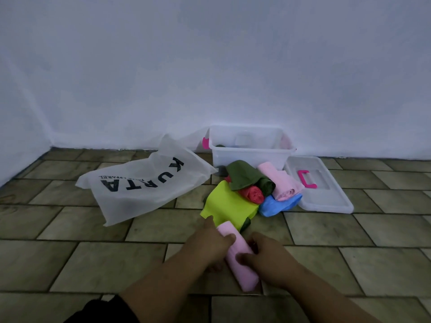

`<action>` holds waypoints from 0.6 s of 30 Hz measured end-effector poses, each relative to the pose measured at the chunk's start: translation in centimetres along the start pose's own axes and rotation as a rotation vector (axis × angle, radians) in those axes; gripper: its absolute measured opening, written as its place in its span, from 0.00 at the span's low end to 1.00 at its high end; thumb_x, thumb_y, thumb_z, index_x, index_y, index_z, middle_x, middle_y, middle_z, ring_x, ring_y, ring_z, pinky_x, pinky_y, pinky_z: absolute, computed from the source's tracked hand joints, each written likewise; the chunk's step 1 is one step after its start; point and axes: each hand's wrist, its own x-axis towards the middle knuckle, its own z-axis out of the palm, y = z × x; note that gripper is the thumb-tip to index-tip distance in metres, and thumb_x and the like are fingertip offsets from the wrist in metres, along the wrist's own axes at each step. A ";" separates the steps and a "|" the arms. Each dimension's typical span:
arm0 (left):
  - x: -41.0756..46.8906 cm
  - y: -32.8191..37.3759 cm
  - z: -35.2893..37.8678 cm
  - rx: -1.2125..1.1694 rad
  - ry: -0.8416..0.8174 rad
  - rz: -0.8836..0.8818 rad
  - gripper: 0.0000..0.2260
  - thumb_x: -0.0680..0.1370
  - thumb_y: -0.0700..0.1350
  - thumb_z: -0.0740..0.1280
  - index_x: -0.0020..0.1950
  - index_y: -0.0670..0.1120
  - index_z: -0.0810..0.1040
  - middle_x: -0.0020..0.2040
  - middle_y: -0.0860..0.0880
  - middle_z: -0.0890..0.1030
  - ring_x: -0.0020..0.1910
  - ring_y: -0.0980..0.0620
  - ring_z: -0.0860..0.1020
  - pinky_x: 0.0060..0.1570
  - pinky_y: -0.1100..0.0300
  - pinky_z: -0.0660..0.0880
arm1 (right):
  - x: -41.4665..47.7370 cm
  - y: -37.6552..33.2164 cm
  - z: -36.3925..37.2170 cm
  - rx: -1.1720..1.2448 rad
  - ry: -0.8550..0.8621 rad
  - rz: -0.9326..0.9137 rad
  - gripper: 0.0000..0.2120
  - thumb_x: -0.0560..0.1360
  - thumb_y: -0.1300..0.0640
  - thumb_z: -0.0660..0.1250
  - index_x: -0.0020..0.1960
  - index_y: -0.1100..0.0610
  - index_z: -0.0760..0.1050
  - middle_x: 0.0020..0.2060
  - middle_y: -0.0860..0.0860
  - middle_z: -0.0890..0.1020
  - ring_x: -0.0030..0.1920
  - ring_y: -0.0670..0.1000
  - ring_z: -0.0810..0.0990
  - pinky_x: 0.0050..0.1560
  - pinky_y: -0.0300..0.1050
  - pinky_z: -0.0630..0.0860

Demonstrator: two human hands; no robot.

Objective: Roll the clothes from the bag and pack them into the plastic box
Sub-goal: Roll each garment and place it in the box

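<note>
A pale pink garment (pixel 240 259) lies rolled into a tight tube on the tiled floor in front of me. My left hand (pixel 207 243) grips its far end, and my right hand (pixel 265 257) holds its near middle with the thumb across the roll. Behind it sits a pile of clothes: a lime green piece (pixel 227 206), a dark green one (pixel 242 174), a red roll (pixel 253 194), a pink roll (pixel 283 185) and a blue piece (pixel 278 205). The clear plastic box (pixel 249 155) stands open at the wall. The white bag (pixel 149 185) lies flat to the left.
The box's clear lid (pixel 326 194) with a pink handle (pixel 306 179) lies on the floor right of the pile. A white wall runs behind everything. Brown floor tiles (pixel 93 259) stretch to both sides. A dark fabric edge shows at the bottom left.
</note>
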 end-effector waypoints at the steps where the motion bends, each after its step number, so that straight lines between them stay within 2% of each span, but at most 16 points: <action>1: 0.1 -0.1 0.2 0.033 0.041 0.027 0.36 0.76 0.57 0.63 0.77 0.48 0.48 0.70 0.43 0.70 0.50 0.42 0.82 0.51 0.50 0.79 | -0.1 0.0 0.3 0.037 0.008 0.000 0.12 0.69 0.45 0.70 0.38 0.45 0.66 0.34 0.41 0.75 0.34 0.39 0.72 0.29 0.34 0.62; 3: 0.3 -0.4 0.5 0.039 0.124 0.068 0.35 0.75 0.58 0.64 0.77 0.47 0.52 0.72 0.44 0.68 0.63 0.43 0.74 0.61 0.52 0.71 | -0.4 -0.2 1.1 0.135 0.007 -0.001 0.11 0.69 0.44 0.70 0.40 0.44 0.68 0.35 0.41 0.76 0.35 0.37 0.73 0.30 0.33 0.65; 4: 0.4 -0.4 0.6 -0.006 0.150 0.085 0.34 0.75 0.57 0.65 0.76 0.47 0.54 0.71 0.44 0.68 0.65 0.44 0.71 0.61 0.54 0.69 | -0.5 -0.4 1.4 0.179 0.004 0.000 0.11 0.69 0.43 0.70 0.41 0.45 0.68 0.36 0.41 0.77 0.35 0.36 0.74 0.31 0.33 0.65; 8: 0.8 -0.1 0.3 -0.323 0.185 0.080 0.26 0.74 0.48 0.69 0.70 0.50 0.65 0.65 0.44 0.73 0.57 0.46 0.74 0.52 0.57 0.72 | -0.5 -1.1 1.7 0.322 -0.011 0.016 0.18 0.64 0.37 0.70 0.43 0.49 0.72 0.36 0.45 0.81 0.34 0.37 0.76 0.33 0.32 0.69; 10: 1.3 0.0 0.0 -0.433 0.178 0.082 0.23 0.73 0.45 0.70 0.66 0.52 0.68 0.61 0.45 0.75 0.53 0.47 0.75 0.51 0.54 0.75 | -0.2 -1.4 0.7 0.523 -0.053 0.087 0.22 0.61 0.37 0.72 0.45 0.52 0.74 0.40 0.50 0.83 0.38 0.43 0.79 0.41 0.41 0.74; 12: 1.8 0.6 -0.3 -0.540 0.151 0.099 0.20 0.73 0.45 0.70 0.63 0.55 0.69 0.59 0.46 0.75 0.52 0.47 0.76 0.53 0.50 0.76 | 0.6 -1.4 -0.4 0.811 -0.118 0.154 0.20 0.65 0.50 0.74 0.52 0.59 0.75 0.47 0.58 0.84 0.46 0.53 0.82 0.52 0.54 0.76; 14: 2.1 2.0 -0.8 -0.608 0.144 0.124 0.19 0.73 0.45 0.70 0.61 0.56 0.69 0.58 0.46 0.75 0.51 0.48 0.76 0.51 0.50 0.77 | 1.5 -1.5 -1.8 0.988 -0.201 0.173 0.16 0.69 0.65 0.70 0.56 0.62 0.74 0.51 0.62 0.83 0.53 0.62 0.81 0.60 0.64 0.72; 16: 3.2 3.5 -1.7 -0.548 0.200 0.183 0.20 0.72 0.46 0.70 0.62 0.55 0.69 0.56 0.49 0.74 0.47 0.53 0.75 0.43 0.57 0.77 | 2.7 -1.5 -3.6 1.015 -0.260 0.165 0.16 0.71 0.68 0.68 0.58 0.62 0.74 0.53 0.63 0.82 0.56 0.65 0.79 0.62 0.67 0.70; 18: 4.6 5.5 -3.1 -0.425 0.261 0.277 0.21 0.72 0.50 0.71 0.63 0.55 0.69 0.51 0.55 0.74 0.44 0.60 0.73 0.38 0.65 0.71 | 4.1 -1.6 -6.1 0.986 -0.285 0.150 0.16 0.71 0.68 0.67 0.59 0.62 0.74 0.55 0.63 0.81 0.58 0.65 0.78 0.62 0.65 0.71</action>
